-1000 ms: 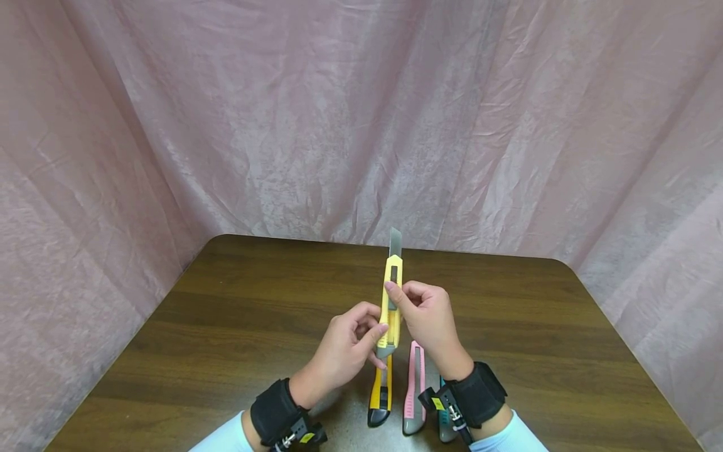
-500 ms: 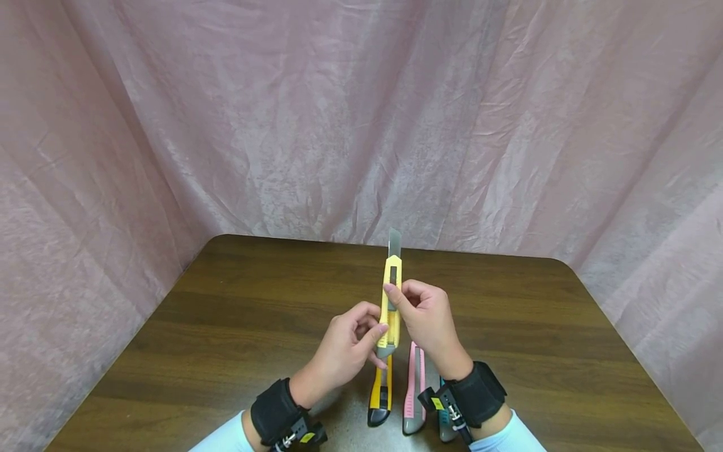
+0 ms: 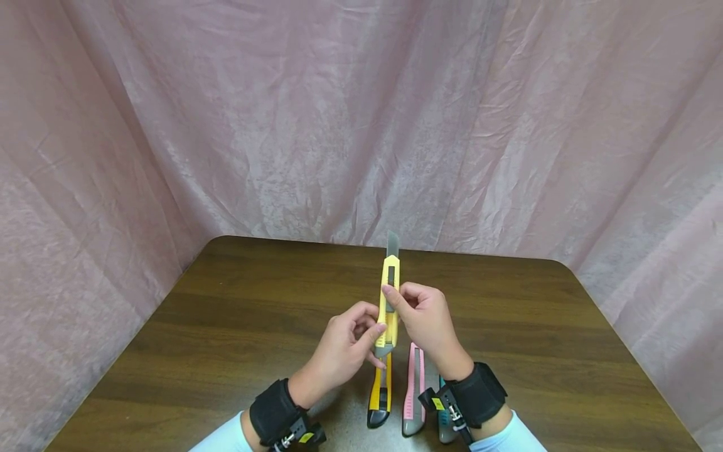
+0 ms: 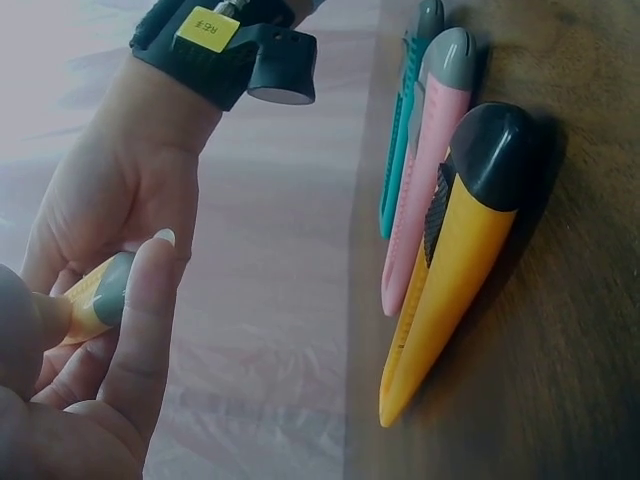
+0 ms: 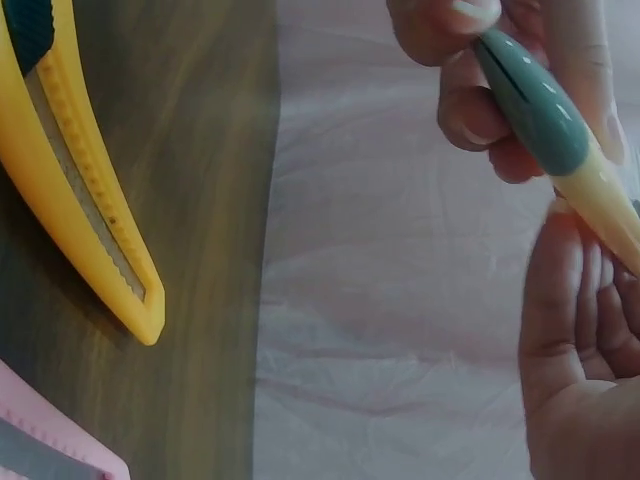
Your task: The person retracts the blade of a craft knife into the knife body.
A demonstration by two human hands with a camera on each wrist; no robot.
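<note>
A pale yellow utility knife (image 3: 391, 319) with a grey end cap stands raised over the table, its bare blade (image 3: 392, 245) out at the top. My left hand (image 3: 342, 348) pinches its lower end between thumb and fingers. Higher up, my right hand (image 3: 432, 320) grips the body, the thumb lying on the slider area and covering part of it. In the right wrist view the knife's grey cap (image 5: 545, 120) shows between the hands. Below them on the table lies an orange-yellow utility knife (image 3: 374, 395) with a black cap.
To its right lie a pink utility knife (image 3: 409, 402) and a teal one (image 4: 403, 120), the latter partly hidden by the right wrist strap in the head view. The brown wooden table (image 3: 254, 295) ends at the back before a pink curtain (image 3: 316, 125).
The pale yellow knife and my right hand have shifted slightly left and down. A little less blade shows above the body. My left hand has hardly moved.
</note>
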